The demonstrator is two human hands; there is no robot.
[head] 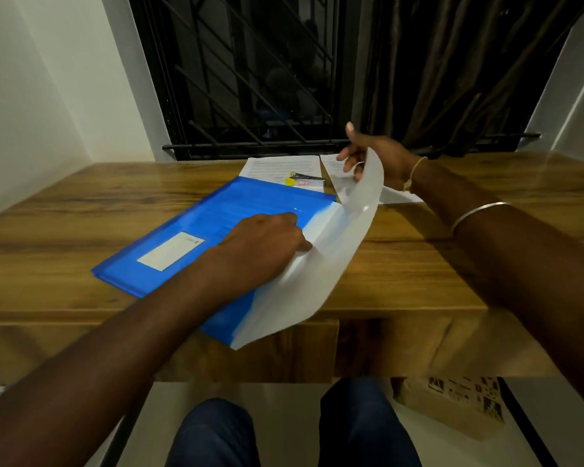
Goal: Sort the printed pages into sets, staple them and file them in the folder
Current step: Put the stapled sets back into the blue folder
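Table: a brown wooden table (81, 210) holds everything.
Folder: a blue folder (196, 230) lies flat in the middle of the table, turned at a slant. One corner reaches the near edge. It has a white label (171, 251) on top.
Flap: the folder's see-through white flap (331, 251) is lifted up and curls over on the right side of the folder.
Left hand: the left hand (267, 244) rests on the folder by its open side. The fingers are curled and tucked in under the flap. I cannot tell if they hold a page.
Right hand: the right hand (375, 156) is up above the far side of the table. It pinches the top end of the flap.
Pages: one pile of printed pages (277, 166) lies at the far edge, just behind the folder. More printed pages (341, 176) lie to its right, partly hidden by the flap.
Stapler: a small stapler (309, 181) sits on the first pile.
Wrist: a silver bangle (479, 214) is on the right arm.
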